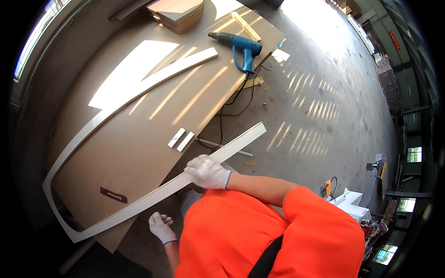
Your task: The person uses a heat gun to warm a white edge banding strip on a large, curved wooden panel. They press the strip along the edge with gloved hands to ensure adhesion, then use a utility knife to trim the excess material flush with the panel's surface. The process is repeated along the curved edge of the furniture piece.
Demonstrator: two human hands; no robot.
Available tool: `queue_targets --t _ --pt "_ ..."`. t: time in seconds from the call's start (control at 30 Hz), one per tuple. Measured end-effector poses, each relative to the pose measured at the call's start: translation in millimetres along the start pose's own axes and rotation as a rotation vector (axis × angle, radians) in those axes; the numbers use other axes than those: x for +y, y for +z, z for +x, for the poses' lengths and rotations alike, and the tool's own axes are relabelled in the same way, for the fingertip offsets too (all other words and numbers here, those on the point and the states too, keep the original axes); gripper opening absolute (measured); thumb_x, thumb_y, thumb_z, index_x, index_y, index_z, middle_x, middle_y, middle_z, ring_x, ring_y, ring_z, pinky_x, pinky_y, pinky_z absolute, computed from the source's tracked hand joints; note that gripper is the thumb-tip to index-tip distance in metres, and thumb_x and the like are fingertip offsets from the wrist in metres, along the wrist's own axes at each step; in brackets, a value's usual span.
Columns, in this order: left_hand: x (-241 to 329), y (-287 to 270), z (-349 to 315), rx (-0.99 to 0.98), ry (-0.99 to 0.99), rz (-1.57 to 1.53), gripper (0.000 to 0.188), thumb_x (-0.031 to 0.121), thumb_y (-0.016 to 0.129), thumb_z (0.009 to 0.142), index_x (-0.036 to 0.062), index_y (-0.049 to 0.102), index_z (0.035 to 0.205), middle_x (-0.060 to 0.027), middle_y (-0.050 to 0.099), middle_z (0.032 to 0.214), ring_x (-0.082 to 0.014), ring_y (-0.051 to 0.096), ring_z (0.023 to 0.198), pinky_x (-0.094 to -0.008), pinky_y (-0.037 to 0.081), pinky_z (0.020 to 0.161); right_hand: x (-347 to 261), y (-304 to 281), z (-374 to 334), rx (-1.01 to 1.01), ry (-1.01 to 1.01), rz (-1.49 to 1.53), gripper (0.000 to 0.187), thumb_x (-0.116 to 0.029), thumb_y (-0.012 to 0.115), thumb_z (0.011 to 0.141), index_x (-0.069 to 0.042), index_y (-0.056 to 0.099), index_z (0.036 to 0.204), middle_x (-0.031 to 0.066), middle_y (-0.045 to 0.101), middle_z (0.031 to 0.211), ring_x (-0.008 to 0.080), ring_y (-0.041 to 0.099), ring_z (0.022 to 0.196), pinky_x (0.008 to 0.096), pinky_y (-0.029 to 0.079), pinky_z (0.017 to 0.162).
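White bent strip (153, 197) is on the desk (116, 153), U-shaped: far leg runs along the top, bend at L end, near leg crosses the near edge w/ its free end out over the floor (306, 78). R hand (207, 172), white glove, is closed round the near leg past the desk edge. L hand (161, 227), also gloved, is off the strip, just below it; fingers half curled, looks empty. Dark slotted plate (106, 191) lies btwn the legs; 2 small white pcs (176, 138) side by side nr desk edge. Blue heat gun (249, 46) up top, beyond far leg's tip.
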State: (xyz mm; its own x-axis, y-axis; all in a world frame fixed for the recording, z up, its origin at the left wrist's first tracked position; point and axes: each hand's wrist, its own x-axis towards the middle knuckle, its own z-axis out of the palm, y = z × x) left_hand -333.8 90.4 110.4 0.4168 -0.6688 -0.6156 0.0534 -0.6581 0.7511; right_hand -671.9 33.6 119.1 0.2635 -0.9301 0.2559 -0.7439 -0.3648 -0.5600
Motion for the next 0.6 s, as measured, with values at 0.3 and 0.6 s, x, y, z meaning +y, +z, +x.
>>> queue_targets --t 0.3,0.6 --pt "261 105 -148 -0.367 1.270 -0.188 0.021 0.013 0.053 0.107 0.0016 0.061 0.123 -0.0162 0.066 0.099 -0.0256 0.066 0.086 -0.0364 0.056 0.075 185 -158 -140 0.598 1.207 0.016 0.024 -0.018 0.072 0.096 -0.004 0.081 0.113 0.0124 0.082 0.099 0.0249 0.078 0.093 0.0387 0.061 0.088" --pt "333 206 -260 -0.543 1.903 0.016 0.024 0.018 0.058 0.107 0.0024 0.065 0.124 -0.0146 0.070 0.104 -0.0264 0.068 0.090 -0.0374 0.057 0.080 220 -189 -53 0.454 1.079 0.378 0.034 -0.019 0.080 0.096 0.003 0.078 0.121 0.0110 0.082 0.106 0.0176 0.075 0.095 0.0332 0.059 0.091"
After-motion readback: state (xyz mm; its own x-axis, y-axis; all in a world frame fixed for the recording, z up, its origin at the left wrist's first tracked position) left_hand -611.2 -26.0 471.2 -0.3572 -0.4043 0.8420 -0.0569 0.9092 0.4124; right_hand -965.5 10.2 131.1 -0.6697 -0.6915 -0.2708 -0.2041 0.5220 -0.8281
